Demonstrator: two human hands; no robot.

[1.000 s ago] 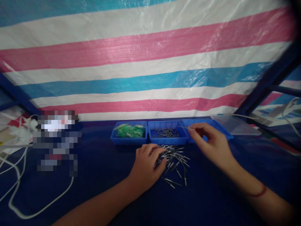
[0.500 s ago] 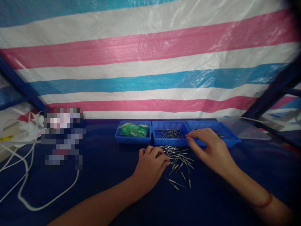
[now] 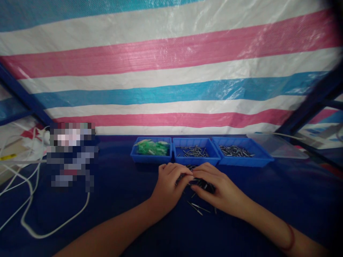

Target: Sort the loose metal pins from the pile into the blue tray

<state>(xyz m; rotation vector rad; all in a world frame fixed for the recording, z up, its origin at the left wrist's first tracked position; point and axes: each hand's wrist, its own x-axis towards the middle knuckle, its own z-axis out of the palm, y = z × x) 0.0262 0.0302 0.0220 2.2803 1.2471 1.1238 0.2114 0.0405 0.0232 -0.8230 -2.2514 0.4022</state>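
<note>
A loose pile of thin metal blind rivets (image 3: 197, 210) lies on the dark blue table, mostly covered by both hands. My left hand (image 3: 171, 182) rests at the pile's left side, thumb and fingertips pressed together; what is between them cannot be made out. Over the right part of the pile, my right hand (image 3: 222, 189) curves with thumb and forefinger apart, its fingertips close to those of the left. Just behind, a blue bin (image 3: 198, 160) holds more rivets. The blue bin (image 3: 246, 162) to its right contains many small metal pieces.
Green plastic packets (image 3: 152, 147) fill a third blue bin (image 3: 151, 158) on the left. A clear sheet (image 3: 284, 146) lies at the back right. White cables (image 3: 34, 235) loop across the table's left side. A striped tarp (image 3: 171, 78) hangs behind the bins.
My right hand has moved from over the right bin down and left to the rivet pile, uncovering that bin's contents. My left hand stays by the pile, its thumb and fingertips now closer together.
</note>
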